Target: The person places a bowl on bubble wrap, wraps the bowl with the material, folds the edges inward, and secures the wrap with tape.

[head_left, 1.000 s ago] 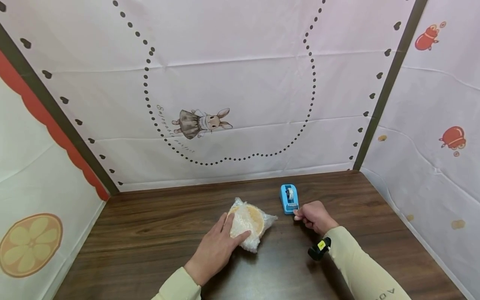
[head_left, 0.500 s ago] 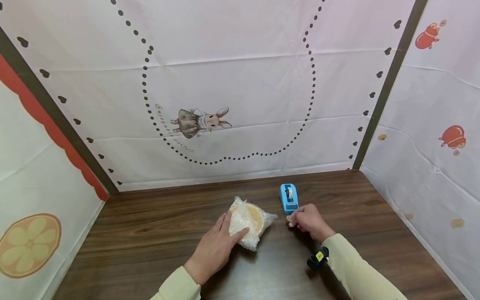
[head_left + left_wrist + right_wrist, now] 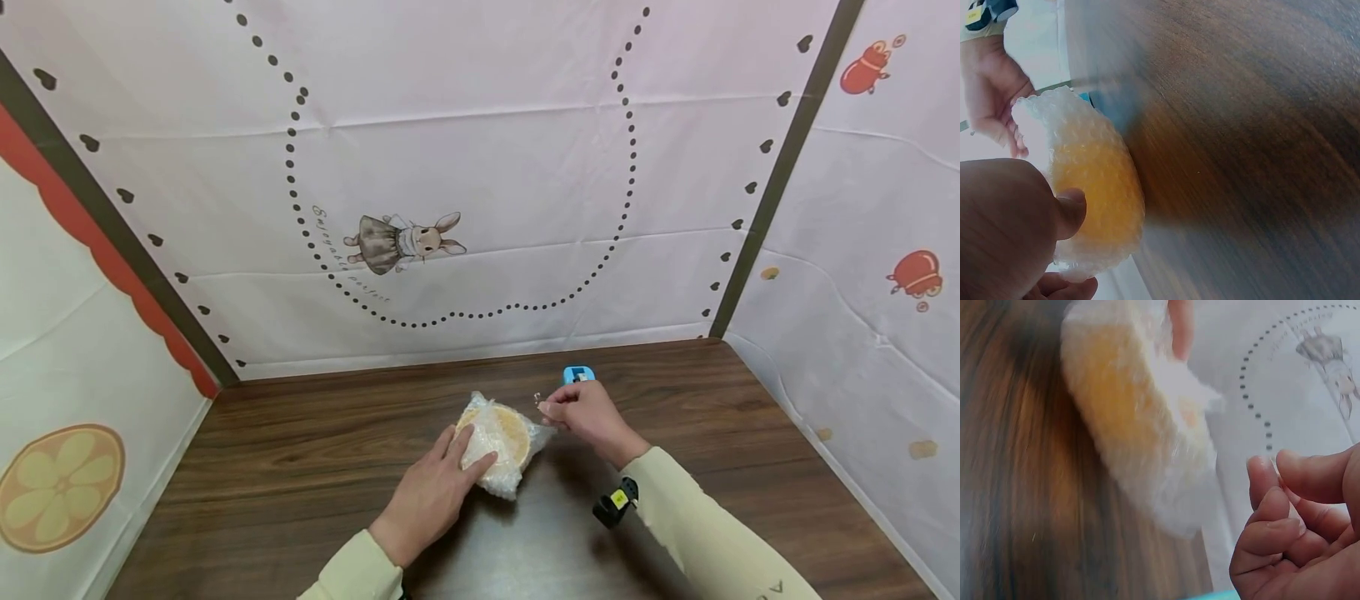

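Note:
A round yellow item in bubble wrap [image 3: 517,437] lies on the table. My left hand [image 3: 431,496] rests on its left side, fingers extended over the wrap. In the left wrist view, the thumb presses against the bubble wrap [image 3: 1100,181]. To the package's upper right, my right hand [image 3: 592,421] pinches a small piece of clear tape [image 3: 537,400] between thumb and index finger; the tape is barely visible. In the right wrist view, that hand's other fingers [image 3: 1269,540] are curled. Behind it stands a blue tape dispenser [image 3: 577,372], mostly hidden.
The dark wood table [image 3: 300,467] meets a printed cloth wall [image 3: 525,208] at the back. More cloth walls stand at the left and right sides. A black wrist camera [image 3: 615,502] is strapped below my right hand.
My right hand has moved from the front of the tape dispenser leftward and up, with the piece of tape in its pinch. It now covers much of the dispenser. My left hand stays on the package.

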Demonstrator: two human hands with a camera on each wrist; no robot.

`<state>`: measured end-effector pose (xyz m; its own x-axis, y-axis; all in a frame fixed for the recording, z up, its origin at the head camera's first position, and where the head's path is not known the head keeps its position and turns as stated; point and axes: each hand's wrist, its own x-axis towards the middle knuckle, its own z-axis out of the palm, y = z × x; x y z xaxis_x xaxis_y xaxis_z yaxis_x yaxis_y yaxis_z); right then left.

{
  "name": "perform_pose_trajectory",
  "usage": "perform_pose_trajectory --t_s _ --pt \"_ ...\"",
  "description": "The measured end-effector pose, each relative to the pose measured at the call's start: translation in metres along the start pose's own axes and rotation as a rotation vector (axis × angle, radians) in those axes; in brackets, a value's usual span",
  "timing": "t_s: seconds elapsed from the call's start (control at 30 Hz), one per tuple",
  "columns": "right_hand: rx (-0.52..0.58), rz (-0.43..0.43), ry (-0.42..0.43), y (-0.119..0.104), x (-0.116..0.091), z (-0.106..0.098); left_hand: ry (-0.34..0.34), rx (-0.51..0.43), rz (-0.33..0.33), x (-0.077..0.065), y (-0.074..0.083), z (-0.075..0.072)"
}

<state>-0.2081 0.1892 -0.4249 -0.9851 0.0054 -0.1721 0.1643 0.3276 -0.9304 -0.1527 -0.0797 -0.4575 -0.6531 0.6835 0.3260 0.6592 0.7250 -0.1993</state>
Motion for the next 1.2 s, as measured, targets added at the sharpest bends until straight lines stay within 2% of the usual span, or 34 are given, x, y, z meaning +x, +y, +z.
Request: perform_pose_trajectory --t_s 0.17,0.37,0.6,0.83,1.0,1.1,1.2 --pt "0.041 -0.012 -0.021 -0.01 0.003 0.014 0.003 0.001 0.003 0.0 0.0 0.0" --pt "0.071 -0.033 -0.038 -0.018 0.008 0.03 -0.032 -0.022 -0.009 0.001 0.0 -0.001" --pt "-0.018 -0.132 -0.057 -0.023 0.014 0.048 -0.095 -0.003 -0.012 0.002 0.001 -0.003" --pt "-0.143 -0.146 -0.035 -0.022 0.018 0.064 -0.063 0.005 -0.009 0.001 0.002 -0.004" --pt "-0.216 -0.209 -0.027 -0.022 0.019 0.069 -0.044 0.017 -0.009 0.0 0.003 -0.003" --pt "-0.234 -0.23 -0.009 -0.024 0.018 0.072 -0.036 0.023 -0.011 0.001 0.003 -0.002" --pt "-0.228 -0.215 0.005 -0.027 0.017 0.075 -0.033 0.027 -0.01 0.001 0.002 -0.002"
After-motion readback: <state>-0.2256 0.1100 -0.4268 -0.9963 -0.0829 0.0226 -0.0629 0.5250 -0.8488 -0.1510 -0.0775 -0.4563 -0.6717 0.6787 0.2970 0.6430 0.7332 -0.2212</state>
